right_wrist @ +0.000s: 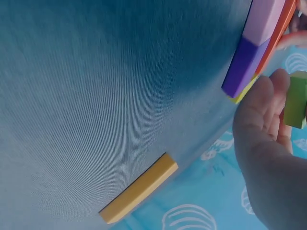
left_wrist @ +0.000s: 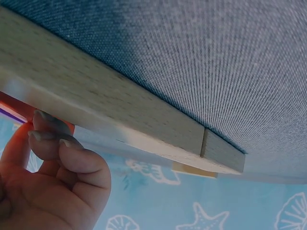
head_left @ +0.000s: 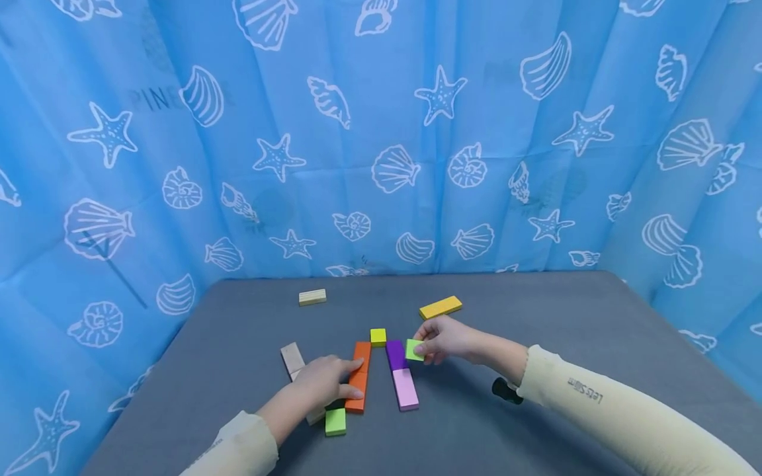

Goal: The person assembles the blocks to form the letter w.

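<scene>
Head view: right hand [head_left: 443, 338], pinching green block [head_left: 411, 350], square face showing, just beside purple block [head_left: 395, 355]; left hand [head_left: 321, 382], finger and thumb parted, touching orange blocks [head_left: 359, 381], end to end on bench [head_left: 506, 430], long axis pointing away, leaning slightly right.

Near the purple block [right_wrist: 245, 67], the right hand [right_wrist: 264, 139] holds a green block [right_wrist: 294, 100]. A pink block [right_wrist: 264, 20] touches the purple block.

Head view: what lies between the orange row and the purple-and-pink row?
A yellow cube sits at the far end, between the orange row and the purple-and-pink row; nearer, the head view shows bare grey tabletop between them.
</scene>
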### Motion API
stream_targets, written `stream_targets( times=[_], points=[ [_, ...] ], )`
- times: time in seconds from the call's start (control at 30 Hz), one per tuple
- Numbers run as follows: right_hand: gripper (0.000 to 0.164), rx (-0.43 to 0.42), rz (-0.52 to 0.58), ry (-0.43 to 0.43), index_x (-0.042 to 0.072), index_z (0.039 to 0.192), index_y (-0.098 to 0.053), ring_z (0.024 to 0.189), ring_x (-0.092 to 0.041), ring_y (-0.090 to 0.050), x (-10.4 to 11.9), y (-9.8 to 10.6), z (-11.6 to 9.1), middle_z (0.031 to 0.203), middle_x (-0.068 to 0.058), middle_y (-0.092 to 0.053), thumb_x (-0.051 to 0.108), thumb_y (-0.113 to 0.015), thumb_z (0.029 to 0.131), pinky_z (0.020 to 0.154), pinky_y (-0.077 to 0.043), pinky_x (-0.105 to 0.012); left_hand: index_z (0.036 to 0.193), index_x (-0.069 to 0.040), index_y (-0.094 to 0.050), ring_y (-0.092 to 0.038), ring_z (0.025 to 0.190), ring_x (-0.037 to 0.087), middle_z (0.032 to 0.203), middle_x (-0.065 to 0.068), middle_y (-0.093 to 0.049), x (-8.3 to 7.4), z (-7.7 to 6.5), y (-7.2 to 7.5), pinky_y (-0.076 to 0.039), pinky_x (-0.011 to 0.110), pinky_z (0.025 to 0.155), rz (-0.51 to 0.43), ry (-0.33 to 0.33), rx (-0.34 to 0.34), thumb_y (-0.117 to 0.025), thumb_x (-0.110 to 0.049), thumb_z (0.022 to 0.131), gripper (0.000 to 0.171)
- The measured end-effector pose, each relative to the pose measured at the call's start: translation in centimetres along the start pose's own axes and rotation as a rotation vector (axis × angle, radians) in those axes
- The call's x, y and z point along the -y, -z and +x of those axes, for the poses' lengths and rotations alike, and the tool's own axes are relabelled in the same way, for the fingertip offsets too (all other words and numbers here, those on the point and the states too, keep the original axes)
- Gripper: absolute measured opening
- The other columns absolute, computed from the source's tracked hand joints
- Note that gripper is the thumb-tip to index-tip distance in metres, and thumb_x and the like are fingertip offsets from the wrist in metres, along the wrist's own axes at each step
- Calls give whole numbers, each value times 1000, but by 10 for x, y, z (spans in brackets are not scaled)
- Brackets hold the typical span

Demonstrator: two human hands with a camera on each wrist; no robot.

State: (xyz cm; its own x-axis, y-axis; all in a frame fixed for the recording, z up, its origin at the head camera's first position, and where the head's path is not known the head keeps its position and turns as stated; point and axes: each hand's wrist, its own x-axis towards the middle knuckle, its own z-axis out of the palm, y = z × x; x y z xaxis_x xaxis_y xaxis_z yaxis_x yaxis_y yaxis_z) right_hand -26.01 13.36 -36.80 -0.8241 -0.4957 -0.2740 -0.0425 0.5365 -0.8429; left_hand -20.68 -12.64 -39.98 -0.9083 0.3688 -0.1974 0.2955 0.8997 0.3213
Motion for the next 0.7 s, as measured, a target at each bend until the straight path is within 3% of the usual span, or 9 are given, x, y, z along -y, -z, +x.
stream_targets(
  times=[0.4, 0.7],
  points=[
    [14, -12, 25, -53, -1, 99, -64, 78, -20, -57, -3, -3, -25, 87, -8, -61, 9, -69, 90, 72, -53, -32, 138, -16, -58, -60, 102, 28, 119, 13, -64, 1, -1, 0, -49, 46, 89, 14, -6, 4, -72, -44, 84, 62],
    [8, 115, 57, -68, -1, 95, -67, 71, -16, -60, -16, -15, -42, 81, -5, -64, 5, -69, 89, 68, -54, -32, 138, -15, -58, -60, 102, 28, 121, 13, -64, 0, -1, 0, -49, 46, 88, 6, -20, 7, -72, -43, 85, 62]
  ],
)
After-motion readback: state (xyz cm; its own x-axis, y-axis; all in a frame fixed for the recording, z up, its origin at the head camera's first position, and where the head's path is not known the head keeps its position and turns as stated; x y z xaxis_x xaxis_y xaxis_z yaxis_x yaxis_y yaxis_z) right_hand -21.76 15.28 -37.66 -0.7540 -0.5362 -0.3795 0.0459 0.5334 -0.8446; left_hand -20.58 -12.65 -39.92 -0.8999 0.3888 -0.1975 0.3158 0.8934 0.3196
